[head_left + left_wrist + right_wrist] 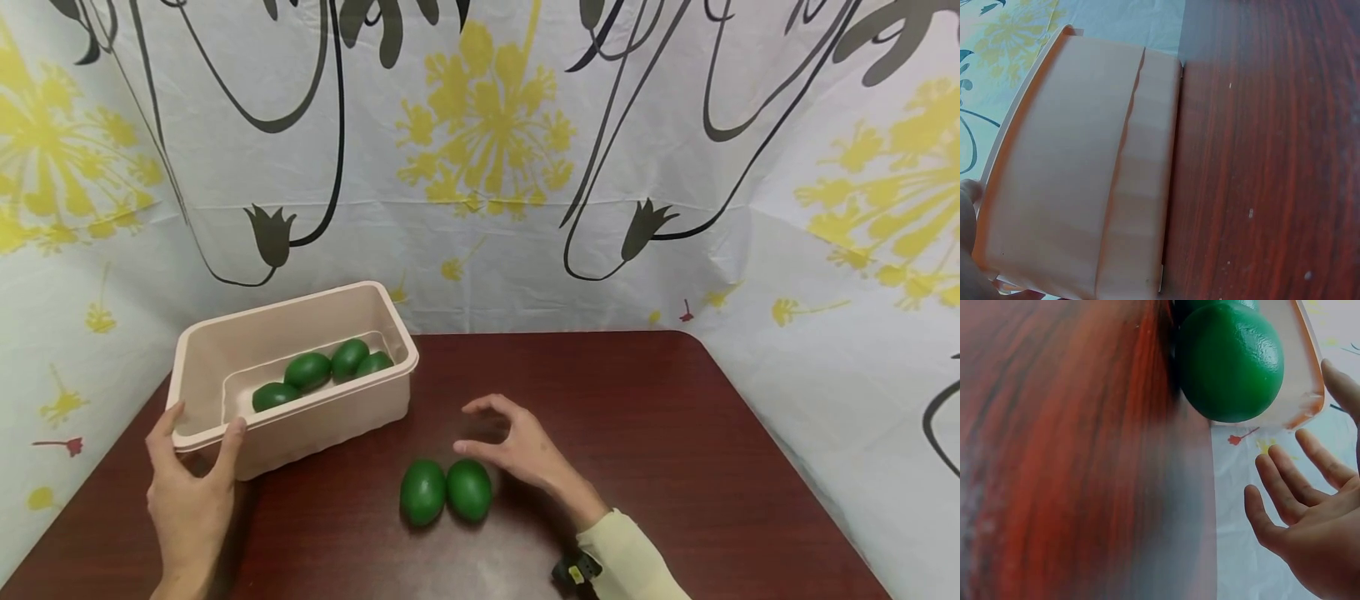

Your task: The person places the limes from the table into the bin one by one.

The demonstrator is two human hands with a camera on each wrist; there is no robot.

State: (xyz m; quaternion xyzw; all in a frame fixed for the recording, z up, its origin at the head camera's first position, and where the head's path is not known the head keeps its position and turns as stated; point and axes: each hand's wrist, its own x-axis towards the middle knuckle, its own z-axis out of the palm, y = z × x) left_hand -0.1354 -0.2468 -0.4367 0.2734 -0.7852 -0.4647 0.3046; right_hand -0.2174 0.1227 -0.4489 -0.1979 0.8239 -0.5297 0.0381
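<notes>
My left hand [191, 500] grips the near left corner of a beige plastic box [330, 425], thumb at the front rim and fingers at the left side. In the left wrist view, the thumb lies at the rim beside the box's long wall [1060, 162]. Several glossy green oval fruits [307, 371] lie inside the box. On the table, a left green fruit [422, 493] and a right green fruit [469, 490] stand side by side. Just right of them, my right hand [528, 446] holds nothing, fingers spread and slightly bent. In the right wrist view the nearer fruit [1232, 362] is left of its fingertips.
The dark red-brown table [637, 433] has a rounded far right corner. Behind it hangs a white cloth [510, 275] with yellow and grey flower prints. A small black device [576, 573] is at the right wrist by a pale sleeve [630, 558].
</notes>
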